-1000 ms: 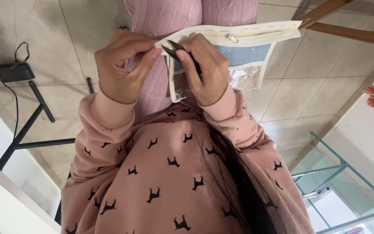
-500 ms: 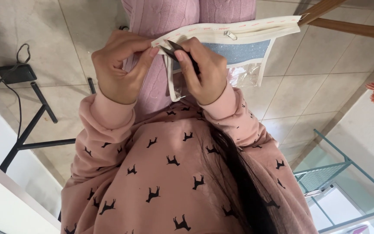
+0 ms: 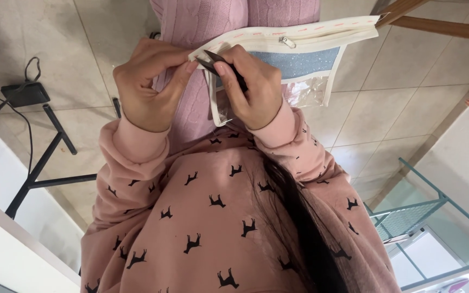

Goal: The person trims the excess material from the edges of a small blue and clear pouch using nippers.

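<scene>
A cream-edged zip pouch (image 3: pixel 305 62) with a blue glitter panel and a clear plastic part is held up over my lap. My left hand (image 3: pixel 147 87) pinches the pouch's left corner between thumb and fingers. My right hand (image 3: pixel 253 92) grips small dark thread snips (image 3: pixel 221 64), whose tips rest at that same corner, right by my left fingertips. The metal zip pull (image 3: pixel 284 42) sits near the middle of the top edge. Part of the pouch's lower left side is hidden behind my right hand.
On the tiled floor lie a black box with a cable (image 3: pixel 25 93) and a black metal stand (image 3: pixel 50 146) at left. A wooden leg (image 3: pixel 435 24) shows at top right, a teal wire rack (image 3: pixel 408 214) at lower right, a white surface edge (image 3: pixel 6 239) at lower left.
Both hands and the pouch have shifted slightly up and to the left in view. The grips look the same, with the snips still at the corner.
</scene>
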